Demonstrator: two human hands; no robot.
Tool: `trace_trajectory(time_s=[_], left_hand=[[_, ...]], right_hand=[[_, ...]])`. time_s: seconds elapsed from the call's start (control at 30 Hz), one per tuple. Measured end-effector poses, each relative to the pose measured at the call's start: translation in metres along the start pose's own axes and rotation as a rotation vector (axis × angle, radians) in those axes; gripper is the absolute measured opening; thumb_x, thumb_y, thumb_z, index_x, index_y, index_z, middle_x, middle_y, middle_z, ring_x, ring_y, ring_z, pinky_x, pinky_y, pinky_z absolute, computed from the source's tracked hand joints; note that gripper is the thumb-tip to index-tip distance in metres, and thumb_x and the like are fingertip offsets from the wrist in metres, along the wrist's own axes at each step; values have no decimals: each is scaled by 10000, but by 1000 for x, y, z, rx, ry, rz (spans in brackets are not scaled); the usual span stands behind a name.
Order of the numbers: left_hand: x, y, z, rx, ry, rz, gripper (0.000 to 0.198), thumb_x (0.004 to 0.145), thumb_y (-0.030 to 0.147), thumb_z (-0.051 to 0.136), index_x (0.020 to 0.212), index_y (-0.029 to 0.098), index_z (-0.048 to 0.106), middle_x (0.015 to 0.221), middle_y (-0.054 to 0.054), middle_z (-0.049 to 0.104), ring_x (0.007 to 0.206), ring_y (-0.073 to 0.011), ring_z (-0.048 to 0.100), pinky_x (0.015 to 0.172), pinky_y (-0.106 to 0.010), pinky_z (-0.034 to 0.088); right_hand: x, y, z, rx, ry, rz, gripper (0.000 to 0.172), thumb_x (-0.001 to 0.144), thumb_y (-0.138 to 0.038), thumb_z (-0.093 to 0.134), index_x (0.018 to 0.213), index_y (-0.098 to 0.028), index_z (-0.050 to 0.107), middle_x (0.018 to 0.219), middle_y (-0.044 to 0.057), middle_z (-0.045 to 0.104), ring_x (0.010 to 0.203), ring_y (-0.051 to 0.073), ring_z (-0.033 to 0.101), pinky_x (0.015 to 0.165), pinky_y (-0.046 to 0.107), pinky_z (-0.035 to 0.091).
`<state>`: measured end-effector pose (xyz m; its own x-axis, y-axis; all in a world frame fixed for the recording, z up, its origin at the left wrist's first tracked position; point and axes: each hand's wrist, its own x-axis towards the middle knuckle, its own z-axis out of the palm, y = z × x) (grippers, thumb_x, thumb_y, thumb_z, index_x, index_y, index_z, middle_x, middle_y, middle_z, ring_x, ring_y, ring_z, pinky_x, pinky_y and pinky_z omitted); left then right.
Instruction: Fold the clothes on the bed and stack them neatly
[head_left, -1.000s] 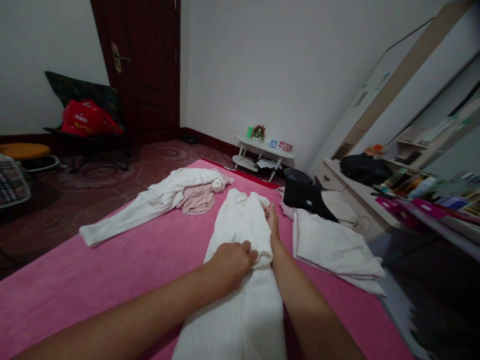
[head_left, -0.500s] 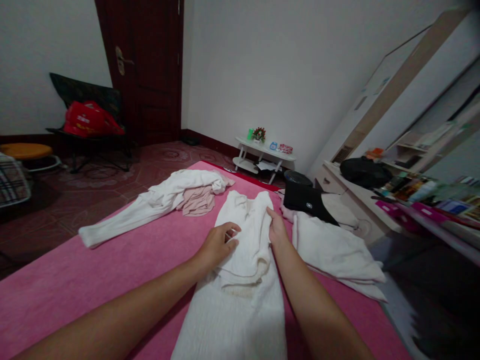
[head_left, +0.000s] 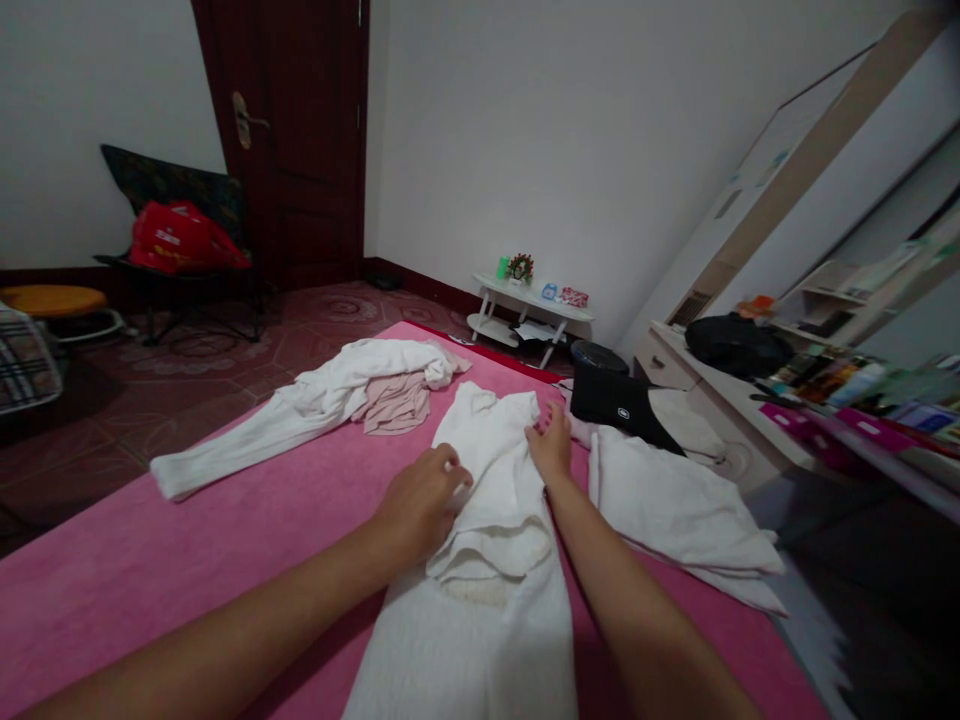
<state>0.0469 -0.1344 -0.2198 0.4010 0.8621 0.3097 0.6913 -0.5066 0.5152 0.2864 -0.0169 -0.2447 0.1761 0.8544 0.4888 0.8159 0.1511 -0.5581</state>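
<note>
A white knit garment (head_left: 491, 520) lies lengthwise on the pink bed cover (head_left: 225, 560) in front of me, bunched into a fold across its middle. My left hand (head_left: 420, 500) rests on the garment's left edge, fingers curled round the cloth. My right hand (head_left: 551, 445) grips the garment's upper right edge, fingers closed on the fabric. Both forearms reach out from the lower edge of the view.
A white long-sleeved top with a beige piece (head_left: 345, 395) lies to the left. Folded white cloth (head_left: 675, 510) and a black bag (head_left: 615, 405) lie to the right. Beyond are a small white table (head_left: 529, 305), a cluttered dresser (head_left: 787, 390), a dark door (head_left: 296, 140) and a chair with a red bag (head_left: 176, 240).
My left hand moved from the garment's middle to its left edge, and my right hand slid up the right edge. The cloth's upper part has bunched into a fold across the middle.
</note>
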Motion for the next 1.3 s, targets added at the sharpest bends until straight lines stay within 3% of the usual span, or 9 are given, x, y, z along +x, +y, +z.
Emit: trace_trajectory(time_s=[0.1,0.23,0.4,0.5,0.63,0.87,1.1,1.23,1.3], left_hand=[[3,10,-2,-15,58,242,401,729,48,513,1064,218,656,1438,-92,412,1277,-265,419,1021,-393,371],[2,13,2,-95,-110,351,313,747,64,483,968,189,666,1082,-79,660,998,-201,600,879,-302,456],[-3,16,6,-66,-177,262,151,843,238,509,824,180,647,781,-51,648,765,-194,604,722,-299,458],[-7,17,14,-109,-153,266,408,807,444,614,1130,195,602,1093,-102,638,973,-251,592,841,-364,461],[-12,13,25,-42,-272,423,753,707,582,681,1368,303,452,1536,-105,264,1368,-384,281,1082,-579,228],[-11,9,25,-65,-367,438,690,748,623,623,1371,383,449,1563,-47,199,1408,-371,202,1102,-604,161],[-15,9,27,-242,-276,382,636,734,616,655,1302,351,546,1529,-55,297,1389,-356,268,1121,-575,145],[-5,8,32,-611,-129,181,403,948,453,419,1009,189,717,1192,-95,651,1091,-219,603,964,-355,444],[0,7,35,-671,21,73,349,949,342,417,950,148,708,1009,-97,697,935,-185,646,842,-301,502]], right_hand=[[3,-9,0,-294,23,-142,549,807,-142,452,1353,-203,470,1492,113,333,1356,264,309,1090,429,256],[9,-14,5,-455,-180,-444,453,908,-131,360,1322,-233,512,1520,38,326,1428,218,147,1145,467,72],[23,-8,23,-519,-495,-274,453,995,-378,258,1382,-230,440,1485,53,394,1408,248,222,1125,548,84],[30,-3,33,-538,-532,-174,513,993,-435,229,1429,-203,366,1530,76,305,1418,270,194,1104,585,127],[36,-6,32,-549,-582,-86,532,979,-454,270,1445,-209,342,1536,91,286,1413,286,217,1074,597,208],[48,-55,14,-515,-446,-107,336,901,-211,400,1104,-194,667,1221,117,630,1200,253,515,1041,418,298],[36,-70,41,-432,-375,-42,344,835,-532,521,929,-249,692,948,37,719,906,212,656,716,278,447],[30,-63,53,-438,-319,14,508,794,-631,529,1072,-220,635,998,90,706,916,253,658,707,318,451],[27,-63,56,-437,-298,1,430,802,-566,564,1069,-234,627,998,75,703,912,234,655,721,309,441]])
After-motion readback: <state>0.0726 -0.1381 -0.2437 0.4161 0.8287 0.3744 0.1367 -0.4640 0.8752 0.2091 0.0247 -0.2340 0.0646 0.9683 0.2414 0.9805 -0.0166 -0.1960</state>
